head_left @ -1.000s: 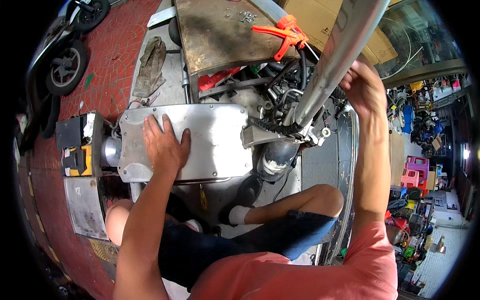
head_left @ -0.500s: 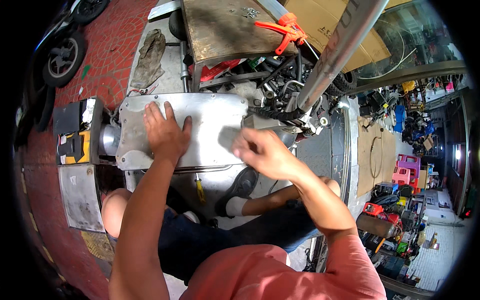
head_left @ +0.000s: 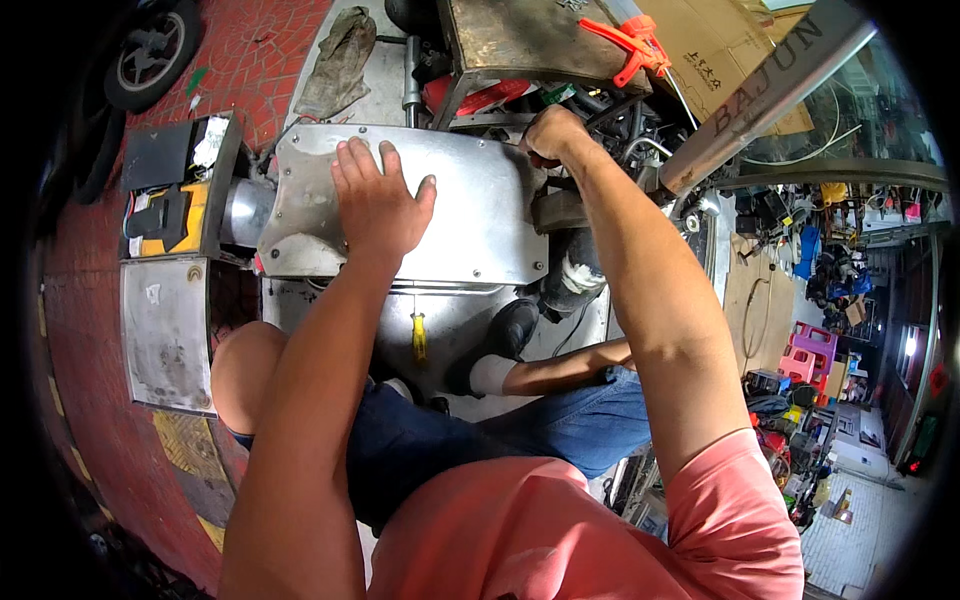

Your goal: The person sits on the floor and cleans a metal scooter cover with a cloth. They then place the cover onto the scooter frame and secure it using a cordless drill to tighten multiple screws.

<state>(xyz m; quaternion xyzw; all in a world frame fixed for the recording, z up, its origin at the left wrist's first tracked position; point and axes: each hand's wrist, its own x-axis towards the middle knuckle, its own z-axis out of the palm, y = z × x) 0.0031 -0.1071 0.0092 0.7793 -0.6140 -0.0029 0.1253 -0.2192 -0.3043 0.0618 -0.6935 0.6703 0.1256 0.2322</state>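
Observation:
A silvery metal plate [head_left: 475, 200] with screws along its rim lies flat in front of me. My left hand [head_left: 385, 205] rests on it, palm down with fingers spread, holding nothing. At the plate's far right corner my right hand [head_left: 557, 138] is closed like a fist, knuckles up. Its fingertips are turned away, so whatever they grip is hidden. Just right of the plate, below that hand, are a dark block [head_left: 560, 210] and a black cylinder [head_left: 575, 275] with a white patch.
A yellow-handled screwdriver [head_left: 419, 338] lies near my feet. Beyond the plate stands a worn wooden bench [head_left: 510, 45] with an orange caulking gun [head_left: 630, 48]. A thick metal post [head_left: 765, 95] slants up at the right. On the left sits an open box [head_left: 160, 155] with wiring.
My right hand has moved away from me, from the plate's right edge to its far right corner. The left hand stays flat on the plate. The whole view has shifted.

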